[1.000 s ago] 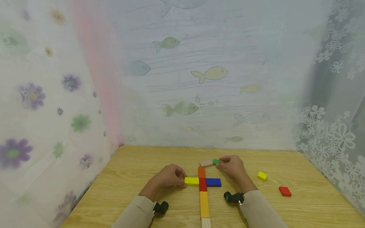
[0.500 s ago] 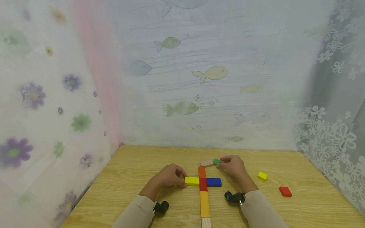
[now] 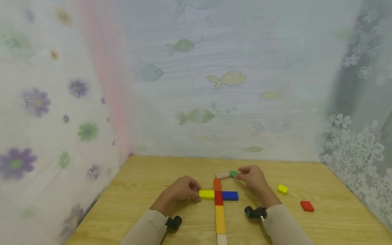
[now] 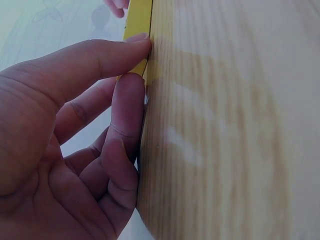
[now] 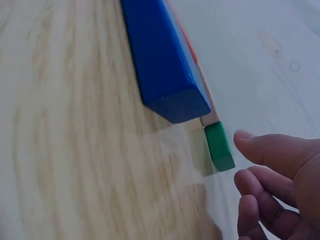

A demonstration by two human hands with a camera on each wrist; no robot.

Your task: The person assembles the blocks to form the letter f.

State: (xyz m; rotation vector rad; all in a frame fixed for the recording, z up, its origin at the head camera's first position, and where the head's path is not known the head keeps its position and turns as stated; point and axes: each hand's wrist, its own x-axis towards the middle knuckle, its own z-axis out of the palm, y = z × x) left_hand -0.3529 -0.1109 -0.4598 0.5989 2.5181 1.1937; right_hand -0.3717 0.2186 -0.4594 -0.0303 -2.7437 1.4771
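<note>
A yellow block (image 3: 207,194) lies flat against the left side of a red block (image 3: 218,198) in a cross-shaped layout. My left hand (image 3: 184,189) pinches its outer end; in the left wrist view the thumb (image 4: 120,56) lies along its side and a fingertip sits at its end. Beyond the cross's top, a green block (image 3: 233,174) touches the right end of a pale wooden block (image 3: 222,175). Just right of the green block is my right hand (image 3: 252,177), thumb and fingers loosely bent. The right wrist view shows a small gap between them and the green block (image 5: 219,146).
A blue block (image 3: 230,195) forms the cross's right arm. An orange block (image 3: 217,184) stands above the red one, with an amber block (image 3: 219,219) and a striped wooden block (image 3: 222,239) below. Loose yellow (image 3: 282,189) and red (image 3: 307,206) blocks lie right on the table.
My right hand has drawn slightly right, off the green block, and its wrist has shifted right too. The left hand stays at the yellow block.
</note>
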